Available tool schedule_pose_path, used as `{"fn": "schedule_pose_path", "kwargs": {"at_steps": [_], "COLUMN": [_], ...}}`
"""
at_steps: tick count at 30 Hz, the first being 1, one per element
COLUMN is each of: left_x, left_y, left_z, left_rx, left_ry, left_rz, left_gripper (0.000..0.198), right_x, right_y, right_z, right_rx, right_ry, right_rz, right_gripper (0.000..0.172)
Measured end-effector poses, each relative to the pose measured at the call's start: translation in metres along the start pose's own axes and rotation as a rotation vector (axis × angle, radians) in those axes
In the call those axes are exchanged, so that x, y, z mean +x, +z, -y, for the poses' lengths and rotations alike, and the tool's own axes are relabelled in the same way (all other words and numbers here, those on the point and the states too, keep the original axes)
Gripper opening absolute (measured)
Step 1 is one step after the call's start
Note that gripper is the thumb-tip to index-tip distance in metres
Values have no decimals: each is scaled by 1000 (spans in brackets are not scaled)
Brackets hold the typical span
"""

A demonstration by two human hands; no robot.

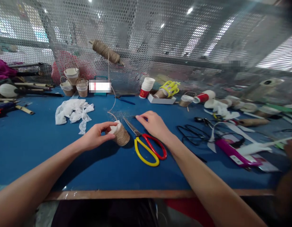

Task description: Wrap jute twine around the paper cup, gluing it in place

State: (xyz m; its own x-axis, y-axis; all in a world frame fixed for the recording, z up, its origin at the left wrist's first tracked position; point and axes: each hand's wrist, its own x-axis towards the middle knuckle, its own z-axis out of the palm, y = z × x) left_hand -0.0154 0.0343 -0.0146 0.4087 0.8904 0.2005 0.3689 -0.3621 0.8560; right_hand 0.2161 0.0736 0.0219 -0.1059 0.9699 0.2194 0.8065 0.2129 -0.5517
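My left hand (99, 135) is closed on the rim of a paper cup wrapped in brown twine (122, 136), which is tilted over on the blue table. From the cup a loose strand of twine (114, 99) runs up to a twine spool (105, 52) hung on the mesh. My right hand (152, 124) is pinched around a thin dark tool (134, 117); only its tip and a bit under the fingers show. Between the hands lie scissors (137, 134) with one red and one yellow handle, blades slightly apart.
Crumpled white lace (73, 111) lies left, with small twine-wrapped baskets (82, 88) behind. Stacked paper cups (147, 86) and a white box lid (162, 100) stand at the back. A purple glue gun (238, 154), black cord (195, 135) and paper strips crowd the right, near another person's hand.
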Motion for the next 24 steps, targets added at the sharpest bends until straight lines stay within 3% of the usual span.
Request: {"fn": "schedule_pose_path", "kwargs": {"at_steps": [2,4,7,10,14,18,24], "left_x": [-1,-2,-3,-2,-1,-1,-3], "left_y": [0,0,0,-1,-2,-2,-1], "left_z": [0,0,0,0,-2,-7,-15], "left_rx": [5,14,36,31,-56,-169,-256], "left_ry": [20,40,50,24,-3,-17,-62], "left_rz": [-2,1,10,22,51,93,113], "left_gripper": [44,43,42,43,42,32,24], "right_x": [0,3,9,9,-6,-21,-26], "right_y": [6,15,29,30,16,8,15], "right_z": [21,39,54,55,44,36,33], "right_rx": [67,249,500,581,526,502,543], "right_ry": [-98,-212,-200,-174,-194,-167,-109], "right_rz": [110,307,417,319,167,131,83], "right_gripper": [28,35,26,15,20,22,21]}}
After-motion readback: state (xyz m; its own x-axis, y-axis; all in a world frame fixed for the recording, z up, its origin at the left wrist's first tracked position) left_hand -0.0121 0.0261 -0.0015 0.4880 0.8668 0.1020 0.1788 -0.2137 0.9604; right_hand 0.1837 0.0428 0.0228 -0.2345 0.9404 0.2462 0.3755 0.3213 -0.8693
